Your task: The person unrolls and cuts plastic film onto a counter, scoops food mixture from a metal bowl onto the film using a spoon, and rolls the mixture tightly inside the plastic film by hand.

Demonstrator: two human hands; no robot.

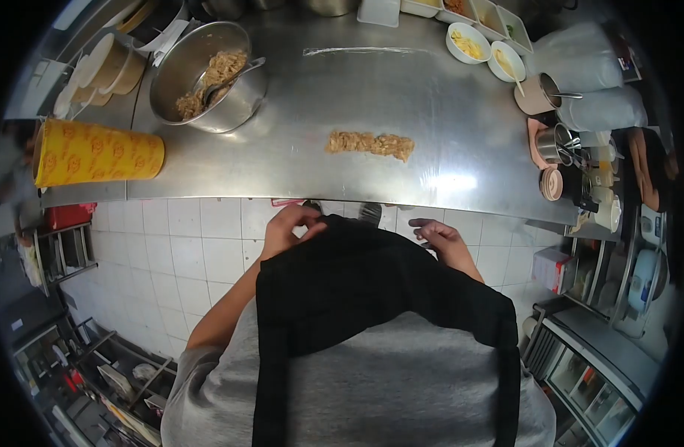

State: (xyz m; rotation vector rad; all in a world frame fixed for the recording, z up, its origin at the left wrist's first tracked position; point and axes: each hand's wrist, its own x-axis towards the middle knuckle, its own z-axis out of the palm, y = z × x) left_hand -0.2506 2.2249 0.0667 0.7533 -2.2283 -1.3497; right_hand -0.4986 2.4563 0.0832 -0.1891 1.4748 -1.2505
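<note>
Well, the left hand point(293, 227) is hanging, fingers bent, by the black apron point(334, 276); I cannot tell if it is pinching it. The right hand point(440, 237) is hovering at the apron's right, fingers a bit apart. Farther off, a strip of brown food point(370, 144) is lying on the metal table point(297, 167), its long side running left to right, its right end sitting slightly nearer. Far left, a pot point(245, 104) is holding brown food point(224, 68) and a spoon point(246, 67).
</note>
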